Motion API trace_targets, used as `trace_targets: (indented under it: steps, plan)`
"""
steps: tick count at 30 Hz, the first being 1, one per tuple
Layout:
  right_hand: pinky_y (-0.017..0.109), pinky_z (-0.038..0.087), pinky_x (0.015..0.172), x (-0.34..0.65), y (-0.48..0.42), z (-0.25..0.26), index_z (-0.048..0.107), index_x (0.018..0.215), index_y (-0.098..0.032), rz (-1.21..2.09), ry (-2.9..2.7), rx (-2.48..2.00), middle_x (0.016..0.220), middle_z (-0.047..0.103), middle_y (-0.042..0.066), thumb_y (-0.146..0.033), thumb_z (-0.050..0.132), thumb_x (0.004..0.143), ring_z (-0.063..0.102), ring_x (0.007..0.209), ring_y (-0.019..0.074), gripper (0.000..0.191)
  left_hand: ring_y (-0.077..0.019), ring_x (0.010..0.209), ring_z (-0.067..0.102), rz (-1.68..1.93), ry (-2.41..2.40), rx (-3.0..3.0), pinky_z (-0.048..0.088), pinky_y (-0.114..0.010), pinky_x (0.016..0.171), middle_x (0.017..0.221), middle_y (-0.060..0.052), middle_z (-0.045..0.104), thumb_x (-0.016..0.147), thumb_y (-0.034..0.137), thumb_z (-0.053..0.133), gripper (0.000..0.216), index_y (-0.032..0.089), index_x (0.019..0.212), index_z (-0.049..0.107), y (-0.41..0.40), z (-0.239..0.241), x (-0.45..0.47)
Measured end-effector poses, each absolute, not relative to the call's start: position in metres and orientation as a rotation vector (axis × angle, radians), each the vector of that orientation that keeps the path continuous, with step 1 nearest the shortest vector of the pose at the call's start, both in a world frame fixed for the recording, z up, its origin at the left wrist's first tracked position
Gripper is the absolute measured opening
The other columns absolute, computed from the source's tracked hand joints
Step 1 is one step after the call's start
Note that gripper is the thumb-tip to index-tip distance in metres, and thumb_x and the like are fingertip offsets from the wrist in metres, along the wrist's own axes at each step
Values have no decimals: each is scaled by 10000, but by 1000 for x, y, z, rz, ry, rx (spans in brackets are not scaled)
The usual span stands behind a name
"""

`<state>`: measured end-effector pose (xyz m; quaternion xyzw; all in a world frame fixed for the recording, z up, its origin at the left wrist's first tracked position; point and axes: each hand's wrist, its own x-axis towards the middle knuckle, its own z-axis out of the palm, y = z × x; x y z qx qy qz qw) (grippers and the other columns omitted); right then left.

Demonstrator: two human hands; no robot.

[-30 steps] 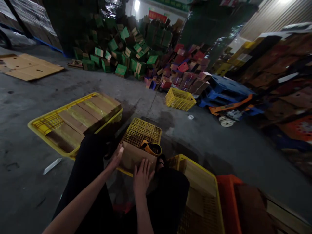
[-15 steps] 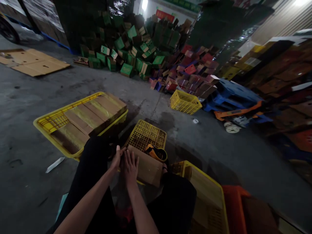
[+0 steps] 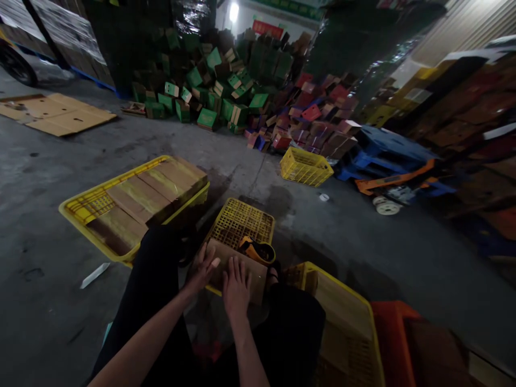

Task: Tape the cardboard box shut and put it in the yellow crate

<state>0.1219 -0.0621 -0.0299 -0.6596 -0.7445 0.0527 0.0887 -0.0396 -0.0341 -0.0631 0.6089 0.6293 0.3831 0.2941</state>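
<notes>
A brown cardboard box point(image 3: 256, 274) lies on an upturned yellow plastic crate point(image 3: 245, 215) between my knees. My left hand point(image 3: 203, 267) rests at the box's left end, fingers spread. My right hand point(image 3: 237, 285) lies flat on the top of the box near its middle, fingers stretched out. Behind the box, a tape dispenser point(image 3: 258, 249) with an orange and black body sits on the crate, touching or close to the box's far edge.
At left stands a yellow crate point(image 3: 97, 236) holding several cardboard boxes. Another yellow crate point(image 3: 368, 306) and a red bin point(image 3: 391, 333) stand at right. Ahead are a yellow basket point(image 3: 306, 167), a pallet jack point(image 3: 397, 183), blue pallets point(image 3: 387, 148) and heaped green boxes point(image 3: 208, 118).
My right hand has moved right along the box top, from its left end to near the middle. My left hand has shifted slightly right, its fingers now spread over the box's left end.
</notes>
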Motion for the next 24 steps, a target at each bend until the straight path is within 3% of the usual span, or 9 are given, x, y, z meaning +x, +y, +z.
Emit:
trace_targets:
  steps: [5, 8, 10, 14, 18, 21, 24]
  plan:
    - [581, 194, 1182, 172, -74, -34, 331, 1550, -143, 155, -1871, -2161, 1607, 312, 112, -492, 176, 1027, 199, 1511, 305, 647, -309, 1510, 213, 858, 1811, 1780, 297, -478, 1177, 1652, -113, 208, 983, 448, 463, 589, 231, 1527, 395, -39, -64, -33]
    - [516, 285, 1167, 186, -71, -48, 350, 1523, -28, 229, -1700, -2052, 1602, 297, 179, -520, 176, 1009, 203, 1509, 318, 732, -327, 1522, 153, 794, 1902, 1871, 249, -488, 1195, 1664, -137, 137, 968, 506, 479, 672, 203, 1552, 341, -42, -62, -30]
    - [465, 325, 1155, 194, -66, -57, 365, 1497, 27, 311, -1567, -2005, 1579, 319, 228, -527, 195, 997, 278, 1486, 308, 765, -339, 1522, 143, 766, 1931, 1980, 174, -531, 1211, 1651, -163, 173, 960, 543, 479, 716, 176, 1556, 330, -44, -60, -27]
    - [403, 391, 1107, 212, -55, -67, 449, 1464, -12, 572, -1306, -2034, 1485, 476, 224, -545, 251, 969, 471, 1381, 287, 754, -342, 1513, 187, 675, 1960, 2132, 95, -567, 1216, 1624, -196, 233, 955, 584, 465, 763, 143, 1559, 316, -47, -59, -16]
    - [378, 378, 1115, 223, -49, -71, 489, 1451, -44, 706, -1163, -2026, 1488, 483, 187, -610, 236, 940, 449, 1400, 283, 803, -374, 1511, 168, 537, 1805, 2314, 155, -565, 1203, 1620, -208, 235, 941, 570, 498, 770, 109, 1541, 353, -54, -58, 14]
    - [362, 388, 1104, 226, -48, -77, 475, 1458, -36, 742, -1117, -1980, 1496, 475, 176, -658, 198, 925, 442, 1405, 275, 865, -397, 1507, 160, 465, 1575, 2472, 165, -605, 1184, 1631, -174, 231, 923, 549, 536, 755, 185, 1555, 339, -62, -57, 49]
    - [337, 452, 1020, 226, -47, -85, 540, 1395, 0, 634, -1176, -1973, 1393, 578, 211, -666, 121, 936, 556, 1305, 259, 911, -368, 1516, 152, 455, 1438, 2538, 161, -603, 1186, 1650, -136, 189, 939, 452, 537, 717, 272, 1579, 269, -71, -54, 79]
